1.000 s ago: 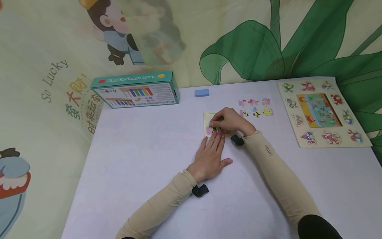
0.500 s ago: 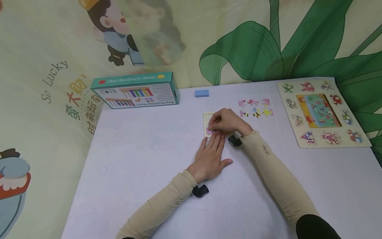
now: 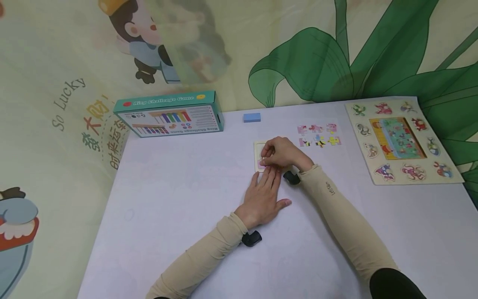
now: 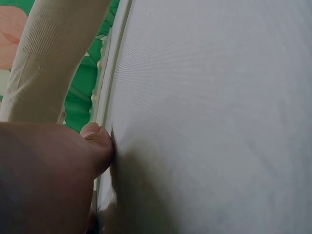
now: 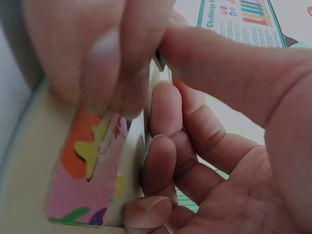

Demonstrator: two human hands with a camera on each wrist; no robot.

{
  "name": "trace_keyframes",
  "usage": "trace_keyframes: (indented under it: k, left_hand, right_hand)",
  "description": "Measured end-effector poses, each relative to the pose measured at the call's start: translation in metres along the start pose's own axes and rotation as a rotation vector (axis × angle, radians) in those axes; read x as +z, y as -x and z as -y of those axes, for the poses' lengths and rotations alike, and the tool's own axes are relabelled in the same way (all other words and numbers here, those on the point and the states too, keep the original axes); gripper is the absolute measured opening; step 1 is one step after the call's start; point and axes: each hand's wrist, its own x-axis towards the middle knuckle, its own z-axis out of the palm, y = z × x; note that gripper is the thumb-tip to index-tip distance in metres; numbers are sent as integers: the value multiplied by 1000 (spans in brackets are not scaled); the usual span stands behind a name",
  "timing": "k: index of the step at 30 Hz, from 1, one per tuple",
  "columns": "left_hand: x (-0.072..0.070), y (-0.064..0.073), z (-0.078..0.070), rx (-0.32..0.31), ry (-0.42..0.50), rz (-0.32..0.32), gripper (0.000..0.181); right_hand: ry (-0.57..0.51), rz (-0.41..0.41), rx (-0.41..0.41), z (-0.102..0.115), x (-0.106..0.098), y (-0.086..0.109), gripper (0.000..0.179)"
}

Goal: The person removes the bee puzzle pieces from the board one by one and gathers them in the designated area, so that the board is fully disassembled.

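Observation:
My left hand (image 3: 261,203) lies flat on the white table, its fingertips pressing the lower edge of a small pale puzzle tray (image 3: 257,155). Over that tray my right hand (image 3: 281,151) bends down with its thumb and forefinger together. In the right wrist view, a thin dark edge of a puzzle piece (image 5: 160,60) shows between them; the rest is hidden. Fitted pink and orange puzzle pieces (image 5: 85,187) show in the tray there, partly covered by fingers. In the left wrist view the left thumb (image 4: 99,146) rests close to the tabletop.
Several loose jigsaw pieces (image 3: 320,141) lie in two rows beyond the right hand. A blue block (image 3: 252,117) and a Ring Challenge Game box (image 3: 168,118) stand at the back. A large wooden animal puzzle board (image 3: 364,155) lies at the right.
My right hand has shifted slightly left and lower over the tray, covering the yellow-and-black print seen before. My left hand has stayed in place.

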Motion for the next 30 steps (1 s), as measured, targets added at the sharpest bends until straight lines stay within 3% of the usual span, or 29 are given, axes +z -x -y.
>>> trace_keyframes:
  k: [11, 19, 30]
  left_hand:
    - [-1, 1, -1, -1, -26, -24, 89]
    - [-2, 0, 0, 8, -37, -20, 91]
    - [-1, -1, 0, 10, -26, -21, 94]
  right_hand:
    - [-42, -36, -9, -1, 3, 2, 20]
    - [-108, -123, 15, -5, 5, 0, 20]
    - [-173, -149, -8, -10, -6, 5, 17]
